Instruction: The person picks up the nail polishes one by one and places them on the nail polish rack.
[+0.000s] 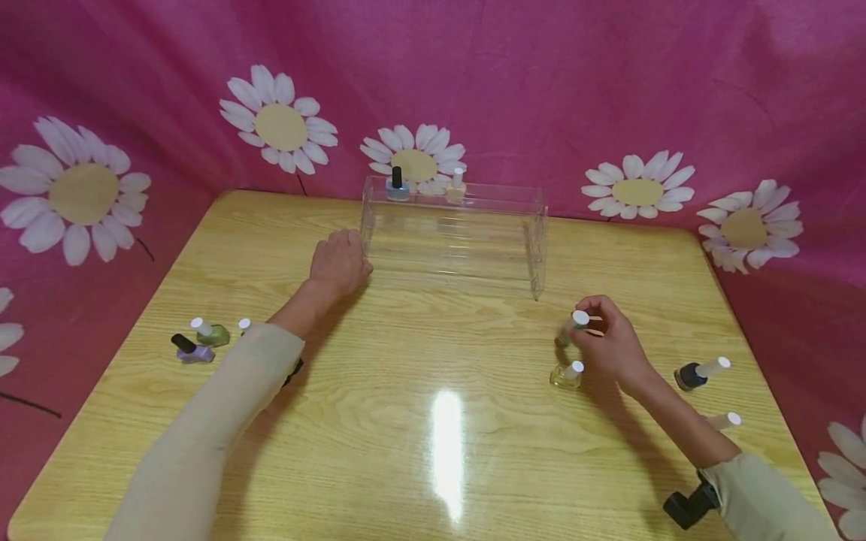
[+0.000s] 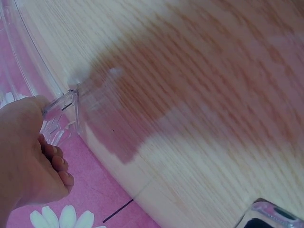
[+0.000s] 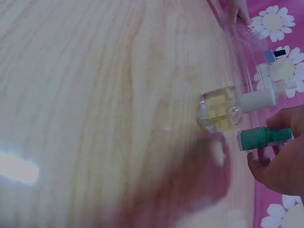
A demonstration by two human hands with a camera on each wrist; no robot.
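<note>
Right hand pinches a green bottle by its cap, lower right; left hand grips the clear rack, steadying it.

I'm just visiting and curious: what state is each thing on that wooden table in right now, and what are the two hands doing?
Clear acrylic tiered rack: upright, left end held.
Left hand: grip on rack's left edge.
Right hand: pinching green bottle.
Green white-capped polish bottle: in right hand's grip.
Pale yellow white-capped bottle: standing on the table.
Blue black-capped bottle: standing on rack's top tier.
Purple black-capped bottle: on the table, untouched.
Dark navy white-capped bottle: on the table, untouched.
</note>
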